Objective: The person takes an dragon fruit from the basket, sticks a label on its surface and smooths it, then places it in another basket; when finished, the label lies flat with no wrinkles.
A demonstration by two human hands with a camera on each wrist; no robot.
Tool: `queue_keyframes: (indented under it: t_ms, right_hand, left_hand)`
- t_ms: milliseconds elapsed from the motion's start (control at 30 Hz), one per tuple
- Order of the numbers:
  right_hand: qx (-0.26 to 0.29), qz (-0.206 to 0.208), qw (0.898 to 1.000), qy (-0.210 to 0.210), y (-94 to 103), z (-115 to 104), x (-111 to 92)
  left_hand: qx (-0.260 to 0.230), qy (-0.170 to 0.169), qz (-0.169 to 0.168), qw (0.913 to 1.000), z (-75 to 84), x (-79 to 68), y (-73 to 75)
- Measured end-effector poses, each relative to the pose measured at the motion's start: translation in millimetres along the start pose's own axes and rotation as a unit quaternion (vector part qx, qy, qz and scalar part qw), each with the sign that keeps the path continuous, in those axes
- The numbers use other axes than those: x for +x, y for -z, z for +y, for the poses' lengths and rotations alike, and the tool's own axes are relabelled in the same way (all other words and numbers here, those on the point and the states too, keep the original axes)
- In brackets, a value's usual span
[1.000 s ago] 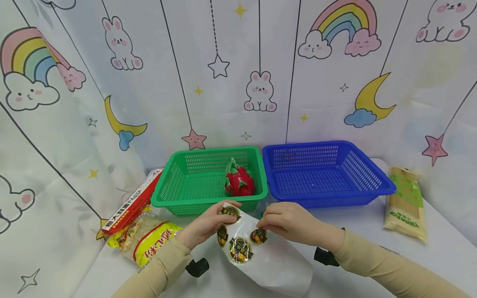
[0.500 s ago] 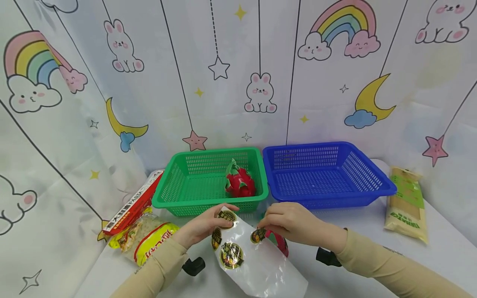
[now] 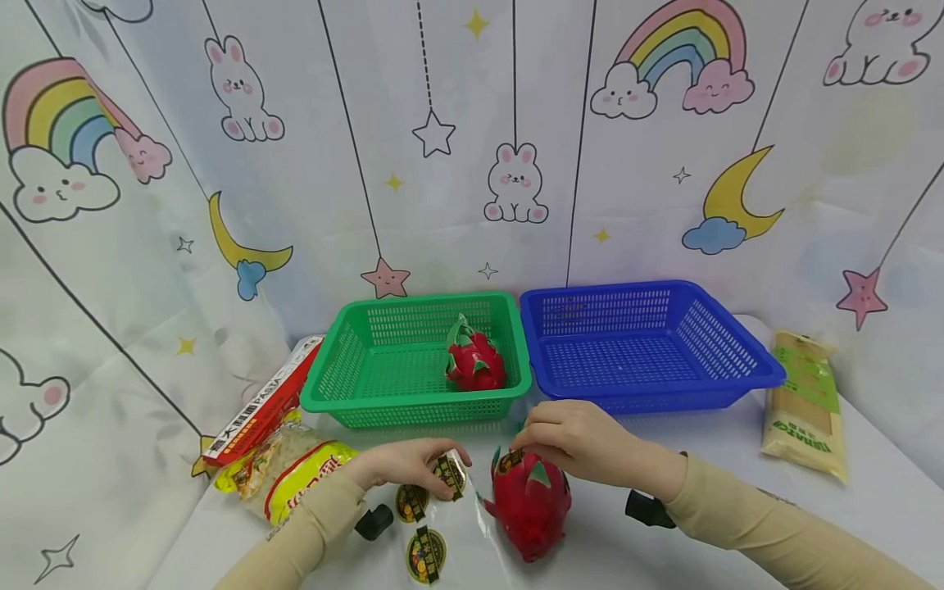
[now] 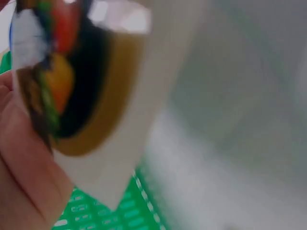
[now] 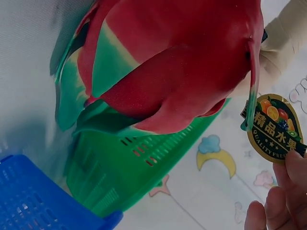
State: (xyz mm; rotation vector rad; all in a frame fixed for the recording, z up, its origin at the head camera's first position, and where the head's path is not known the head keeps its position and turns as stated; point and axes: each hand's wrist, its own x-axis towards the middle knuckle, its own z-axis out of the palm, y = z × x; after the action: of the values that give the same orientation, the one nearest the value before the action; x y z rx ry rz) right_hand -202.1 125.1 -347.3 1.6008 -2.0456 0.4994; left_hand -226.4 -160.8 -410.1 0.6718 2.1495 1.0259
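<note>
Left hand: at lower centre-left of the head view, the person's left hand (image 3: 409,467) pinches the sticker sheet (image 3: 465,533) near its upper end, thumb in front; a grip so near the end presumably lets the rest hang down out of the way.
Right hand: right of it, the right hand (image 3: 578,442) pinches one label (image 5: 276,128) between thumb and fingers, only at the border, probably to spare the sticky back.
Near dragon fruit: at lower centre, the near dragon fruit (image 3: 533,512) rests on the white table (image 3: 664,557) between sheet and right hand, likely so that both hands can work around it. The label overlaps its top in the head view; whether they touch cannot be told.
Fruit's look: deep red, plump, smooth, with green-tipped scales curling outward, its narrower end towards the bottom of the frame.
Label's look: dark oval, gold rim, printed fruit, white characters on a black banner.
Sheet's look: white and glossy, bearing several similar labels; blurred in the left wrist view.
Green basket: at centre, the green basket (image 3: 416,401) holds another dragon fruit (image 3: 475,362), perhaps set there to keep it apart from the near one.
</note>
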Motion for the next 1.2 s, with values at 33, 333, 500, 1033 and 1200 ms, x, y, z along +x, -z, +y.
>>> queue_keyframes:
  t_ms: [33, 333, 500, 1033, 1200]
  right_hand:
    - [-0.001, 0.000, 1.000, 0.000, 0.0, 0, 0]
    - [-0.001, 0.004, 1.000, 0.005, -0.3, 2, -1]
    - [0.000, 0.004, 1.000, 0.005, -0.3, 2, -1]
    - [-0.003, 0.001, 1.000, -0.005, -2.0, 4, -3]
    - [-0.002, 0.002, 1.000, -0.001, -1.2, 4, -2]
  left_hand:
    - [0.027, 0.000, 0.008, 0.9996, -0.7, 0.7, 0.3]
    - [0.243, -0.026, 0.111, 0.9632, -10.8, 7.9, -1.9]
    - [0.280, -0.075, 0.131, 0.9481, -18.4, 12.7, -1.3]
    - [0.340, -0.075, 0.192, 0.9174, -24.9, 17.5, 0.1]
    - [0.344, -0.060, 0.201, 0.9155, -23.9, 18.5, 0.1]
